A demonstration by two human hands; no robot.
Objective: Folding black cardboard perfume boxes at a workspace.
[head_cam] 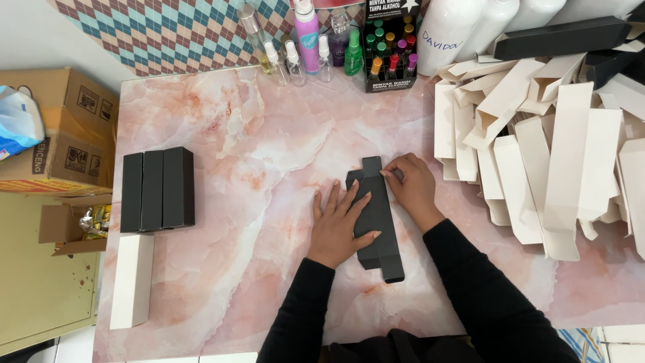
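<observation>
From the head view, I have my left hand (339, 225) spread flat, palm down, pressing on the black carton (375, 218) that lies in the centre of the frame on the pink marble table (255, 154). My right hand (411, 185) sits just above and to the right of it, fingers bent, their tips pinching the carton's upper edge near its end flap; it grips nothing else.

As I judge it, this carton is only partly formed: it lies nearly flat, the top flap sticks out unfolded, and the lower end looks open too. Three finished black boxes (157, 189) stand touching side by side at centre left of the frame, with a white box (132, 279) lying just below them. A big heap of flat white carton blanks (544, 154) fills the right side, with a few black ones (564, 37) at upper right, so most of the folding seems left.

For containers: the black display box (390, 47) at top centre holds small bottles with coloured caps. Spray bottles (295, 50) stand loose beside it. A brown cardboard box (67, 128) at upper left shows no contents; a smaller open one (70, 225) below holds small shiny items I cannot make out.
</observation>
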